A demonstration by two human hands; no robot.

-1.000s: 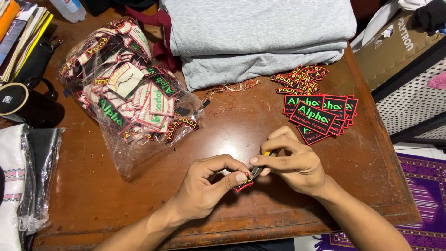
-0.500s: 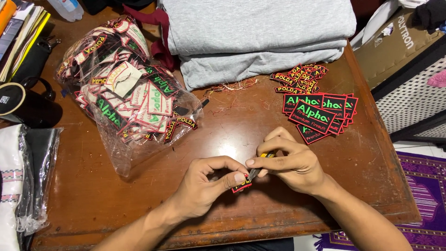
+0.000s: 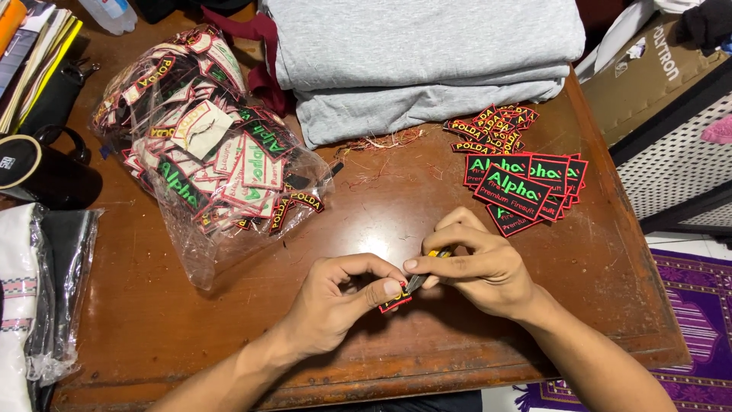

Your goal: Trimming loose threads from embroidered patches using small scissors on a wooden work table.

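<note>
My left hand (image 3: 339, 305) pinches a small black embroidered patch (image 3: 396, 300) with a red edge, just above the front of the wooden table (image 3: 152, 336). My right hand (image 3: 476, 267) grips a small cutting tool with a yellow handle (image 3: 433, 254), its dark tip meeting the patch between my thumbs. Both hands are close together at the table's front middle. Most of the patch and most of the tool are hidden by my fingers.
A clear plastic bag (image 3: 213, 164) full of patches lies at the left. Sorted patch piles (image 3: 522, 183) sit at the right, smaller ones (image 3: 492, 126) behind them. Folded grey cloth (image 3: 427, 61) fills the back. Thread scraps (image 3: 381, 145), a black mug (image 3: 42, 172), bagged fabric (image 3: 34, 305).
Both hands stay in nearly the same place. The fingers shifted slightly around the patch and the tool; nothing was picked up or put down.
</note>
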